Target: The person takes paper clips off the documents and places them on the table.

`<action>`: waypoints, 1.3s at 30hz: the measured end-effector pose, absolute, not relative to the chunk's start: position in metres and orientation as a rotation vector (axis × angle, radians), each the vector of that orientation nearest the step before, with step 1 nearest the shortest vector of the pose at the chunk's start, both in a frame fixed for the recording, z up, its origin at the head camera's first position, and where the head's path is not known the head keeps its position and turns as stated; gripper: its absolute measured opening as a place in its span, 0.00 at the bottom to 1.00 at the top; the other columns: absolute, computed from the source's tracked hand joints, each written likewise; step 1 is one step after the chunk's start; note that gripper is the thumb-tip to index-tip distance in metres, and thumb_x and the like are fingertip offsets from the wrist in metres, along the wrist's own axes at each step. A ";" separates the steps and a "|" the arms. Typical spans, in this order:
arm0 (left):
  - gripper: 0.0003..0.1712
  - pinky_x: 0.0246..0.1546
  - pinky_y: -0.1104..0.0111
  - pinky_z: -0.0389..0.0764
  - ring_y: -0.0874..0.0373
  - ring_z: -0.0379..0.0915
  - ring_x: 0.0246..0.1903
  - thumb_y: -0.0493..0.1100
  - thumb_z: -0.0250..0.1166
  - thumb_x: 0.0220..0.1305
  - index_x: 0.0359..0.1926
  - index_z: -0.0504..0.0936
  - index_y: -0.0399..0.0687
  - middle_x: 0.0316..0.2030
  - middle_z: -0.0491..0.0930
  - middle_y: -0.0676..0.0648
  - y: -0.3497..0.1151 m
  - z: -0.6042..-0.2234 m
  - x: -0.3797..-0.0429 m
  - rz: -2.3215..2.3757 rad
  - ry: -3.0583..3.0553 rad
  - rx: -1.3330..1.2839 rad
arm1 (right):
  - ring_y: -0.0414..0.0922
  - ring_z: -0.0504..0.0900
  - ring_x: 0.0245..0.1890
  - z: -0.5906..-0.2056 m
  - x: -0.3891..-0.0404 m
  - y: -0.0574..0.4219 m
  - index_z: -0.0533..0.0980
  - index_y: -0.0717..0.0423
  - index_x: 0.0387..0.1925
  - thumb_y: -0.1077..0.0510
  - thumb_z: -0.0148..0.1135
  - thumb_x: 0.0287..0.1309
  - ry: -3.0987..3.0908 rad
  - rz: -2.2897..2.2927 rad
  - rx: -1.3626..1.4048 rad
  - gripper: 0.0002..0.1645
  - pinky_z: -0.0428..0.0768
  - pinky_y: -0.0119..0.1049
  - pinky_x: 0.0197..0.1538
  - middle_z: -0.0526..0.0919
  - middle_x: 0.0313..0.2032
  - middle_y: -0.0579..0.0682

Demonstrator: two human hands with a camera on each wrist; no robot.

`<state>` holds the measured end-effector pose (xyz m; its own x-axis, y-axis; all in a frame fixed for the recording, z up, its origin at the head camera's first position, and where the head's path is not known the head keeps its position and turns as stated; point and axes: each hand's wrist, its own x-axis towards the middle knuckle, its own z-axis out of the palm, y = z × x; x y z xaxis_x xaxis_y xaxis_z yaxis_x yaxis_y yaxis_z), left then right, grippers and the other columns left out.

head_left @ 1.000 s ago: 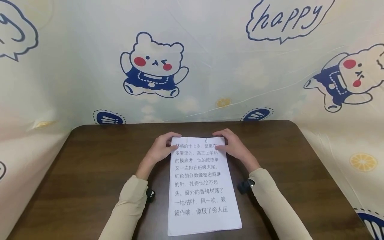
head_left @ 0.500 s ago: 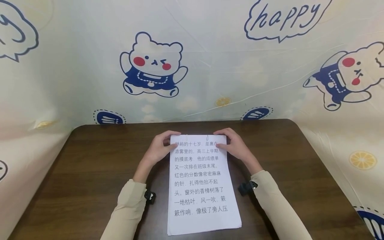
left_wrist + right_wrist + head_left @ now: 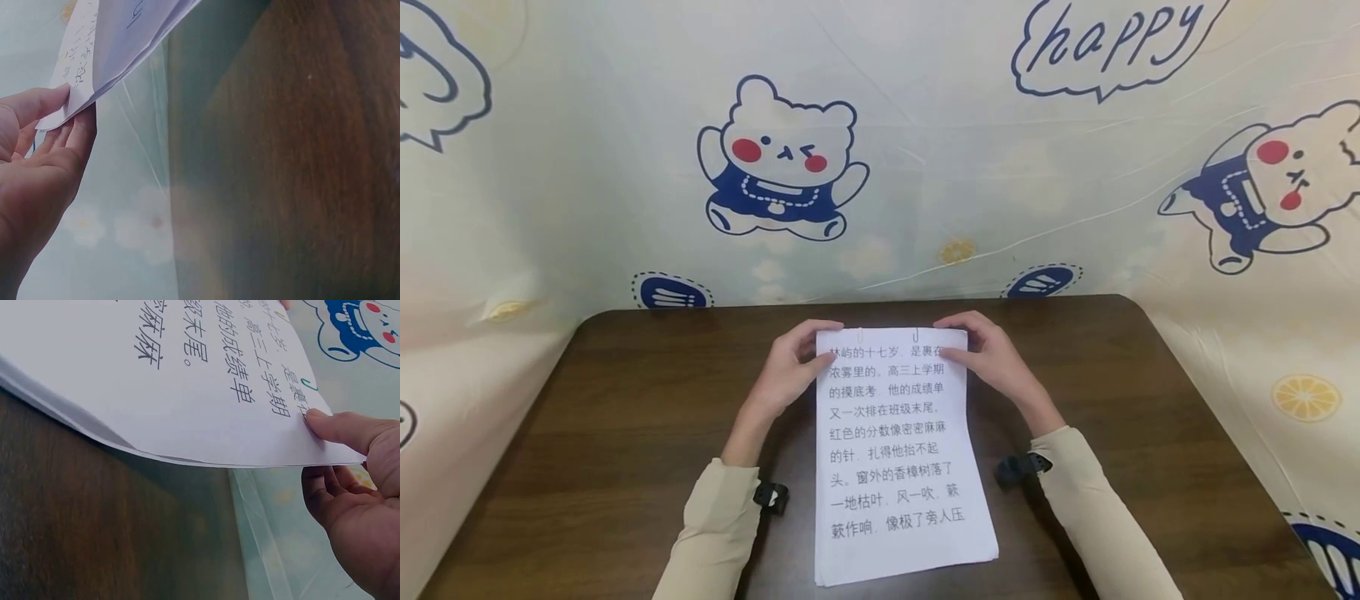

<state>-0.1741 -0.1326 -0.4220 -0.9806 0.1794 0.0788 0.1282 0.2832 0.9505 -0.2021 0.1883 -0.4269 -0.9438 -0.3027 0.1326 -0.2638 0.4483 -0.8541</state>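
Observation:
A stack of white printed paper sheets [image 3: 891, 450] with large text lies lengthwise between my hands in the head view. Two paper clips sit on its far edge: a pale one [image 3: 861, 336] on the left and a dark-looking one [image 3: 915, 335] on the right, green [image 3: 309, 385] in the right wrist view. My left hand [image 3: 788, 367] pinches the far left corner, thumb on top and fingers underneath. With the same pinch, my right hand [image 3: 992, 357] holds the far right corner. Both wrist views show that end of the sheets raised and bending.
A dark brown wooden table [image 3: 625, 450] lies under the sheets. Behind it hangs a pale curtain [image 3: 925, 167] printed with cartoon bears. Black wrist cameras [image 3: 771, 497] are strapped over the beige sleeves [image 3: 718, 517].
Both hands have lifted the far end of the stack slightly, so it shows higher in the head view. The sheets have shifted a little to the left. The grip is unchanged.

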 end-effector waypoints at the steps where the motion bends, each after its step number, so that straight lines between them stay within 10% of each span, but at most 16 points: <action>1: 0.25 0.38 0.70 0.86 0.43 0.83 0.49 0.29 0.62 0.67 0.62 0.78 0.51 0.57 0.79 0.39 -0.133 -0.421 -0.173 1.844 2.462 0.298 | 0.49 0.80 0.50 -0.426 -0.202 0.189 0.79 0.47 0.57 0.61 0.69 0.60 2.622 -1.569 -0.520 0.23 0.80 0.29 0.49 0.79 0.55 0.50; 39: 0.26 0.37 0.68 0.88 0.44 0.87 0.43 0.29 0.65 0.65 0.62 0.76 0.50 0.55 0.80 0.38 -0.128 -0.419 -0.168 1.967 2.369 0.260 | 0.51 0.84 0.44 -0.406 -0.192 0.191 0.77 0.50 0.58 0.60 0.68 0.62 2.500 -1.614 -0.539 0.22 0.84 0.32 0.40 0.84 0.52 0.54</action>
<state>-0.1678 -0.1284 -0.4192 -0.9846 0.1616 0.0674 0.0959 0.1762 0.9797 -0.1915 0.1907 -0.4060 -0.9298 -0.3561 0.0928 -0.2313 0.3692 -0.9001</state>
